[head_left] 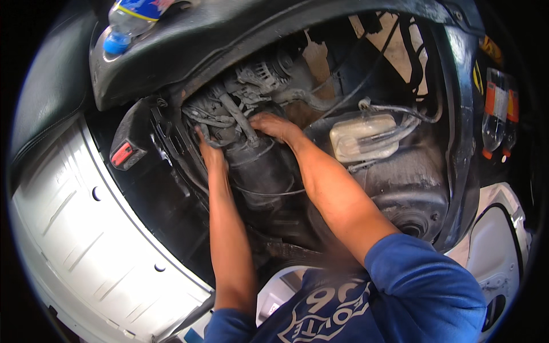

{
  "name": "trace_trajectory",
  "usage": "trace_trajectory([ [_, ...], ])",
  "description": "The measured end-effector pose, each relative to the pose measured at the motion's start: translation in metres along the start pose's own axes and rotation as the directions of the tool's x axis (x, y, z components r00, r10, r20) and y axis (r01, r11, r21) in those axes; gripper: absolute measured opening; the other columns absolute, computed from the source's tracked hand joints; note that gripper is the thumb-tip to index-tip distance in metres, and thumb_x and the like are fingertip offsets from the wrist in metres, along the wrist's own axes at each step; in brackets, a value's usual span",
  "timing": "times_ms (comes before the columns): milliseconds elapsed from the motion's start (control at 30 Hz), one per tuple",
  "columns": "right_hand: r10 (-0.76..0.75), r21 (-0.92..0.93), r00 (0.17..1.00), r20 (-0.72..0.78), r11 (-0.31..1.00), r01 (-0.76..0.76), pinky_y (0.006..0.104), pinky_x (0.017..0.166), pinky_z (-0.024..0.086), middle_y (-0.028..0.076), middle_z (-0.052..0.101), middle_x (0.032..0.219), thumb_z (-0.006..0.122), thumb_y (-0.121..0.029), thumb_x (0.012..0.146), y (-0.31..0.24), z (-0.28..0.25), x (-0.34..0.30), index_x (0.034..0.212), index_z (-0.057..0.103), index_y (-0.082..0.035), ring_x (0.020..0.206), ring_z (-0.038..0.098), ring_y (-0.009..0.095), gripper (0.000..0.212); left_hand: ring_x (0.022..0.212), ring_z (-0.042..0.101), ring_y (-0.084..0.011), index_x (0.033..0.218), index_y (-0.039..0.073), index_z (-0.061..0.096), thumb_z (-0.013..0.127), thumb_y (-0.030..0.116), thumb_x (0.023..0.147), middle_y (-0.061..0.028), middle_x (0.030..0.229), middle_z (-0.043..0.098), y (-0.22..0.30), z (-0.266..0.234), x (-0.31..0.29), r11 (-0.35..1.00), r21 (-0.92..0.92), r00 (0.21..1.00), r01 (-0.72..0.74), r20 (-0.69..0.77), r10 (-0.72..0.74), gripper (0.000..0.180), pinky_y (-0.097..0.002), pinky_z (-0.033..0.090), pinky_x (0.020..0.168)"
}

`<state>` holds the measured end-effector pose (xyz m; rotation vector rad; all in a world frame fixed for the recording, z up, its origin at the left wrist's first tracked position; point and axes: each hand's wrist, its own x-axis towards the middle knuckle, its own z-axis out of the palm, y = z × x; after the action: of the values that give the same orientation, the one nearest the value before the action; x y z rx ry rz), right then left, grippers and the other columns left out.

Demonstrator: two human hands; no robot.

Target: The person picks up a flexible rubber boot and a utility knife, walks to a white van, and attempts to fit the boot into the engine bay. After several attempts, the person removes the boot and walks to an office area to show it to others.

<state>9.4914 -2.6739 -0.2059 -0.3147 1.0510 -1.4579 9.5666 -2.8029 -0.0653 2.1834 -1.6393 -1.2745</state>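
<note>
Both of my arms reach down into an open engine bay. My left hand (211, 150) is beside the engine's left side, with a finger and the thumb apart; its other fingers are partly hidden among the metal parts. My right hand (273, 126) is just right of a grey metal pipe (233, 111), its fingers bent in toward the engine and their tips hidden. Below and between the hands stands a black cylindrical housing (260, 168) with a thin band around it. Behind them is a dusty alternator (266, 71).
A translucent plastic reservoir (363, 137) with hoses sits to the right. A black seat-belt buckle with a red button (122, 153) rises at the left. A blue-capped bottle (128, 26) lies on the dark trim above. Dark bottles (497, 114) are at the far right.
</note>
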Motion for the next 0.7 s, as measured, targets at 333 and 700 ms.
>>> trace_trajectory([
  [333, 0.09, 0.465, 0.985, 0.149, 0.873, -0.15, 0.0348, 0.088, 0.05, 0.005, 0.074, 0.104, 0.073, -0.039, 0.085, 0.017, 0.005, 0.014, 0.103, 0.077, -0.003, 0.098, 0.065, 0.017, 0.04, 0.133, 0.058, -0.0257, 0.153, 0.004, 0.046, 0.03, 0.046, 0.112, -0.012, 0.147, 0.058, 0.003, 0.022, 0.048, 0.92, -0.321, 0.936, -0.227, 0.19, 0.297, 0.06, -0.0372, 0.048, 0.11],
  [700, 0.092, 0.259, 0.989, 0.112, 0.959, -0.119, 0.0389, 0.09, 0.049, 0.008, 0.072, 0.105, 0.069, -0.035, 0.093, 0.001, -0.007, 0.006, 0.11, 0.073, -0.004, 0.102, 0.065, 0.02, 0.036, 0.124, 0.06, -0.0303, 0.143, -0.007, 0.054, 0.04, 0.05, 0.109, -0.0208, 0.141, 0.061, 0.001, 0.013, 0.014, 0.919, 0.263, 0.952, -0.295, 0.005, 0.304, 0.068, -0.0374, 0.044, 0.106],
])
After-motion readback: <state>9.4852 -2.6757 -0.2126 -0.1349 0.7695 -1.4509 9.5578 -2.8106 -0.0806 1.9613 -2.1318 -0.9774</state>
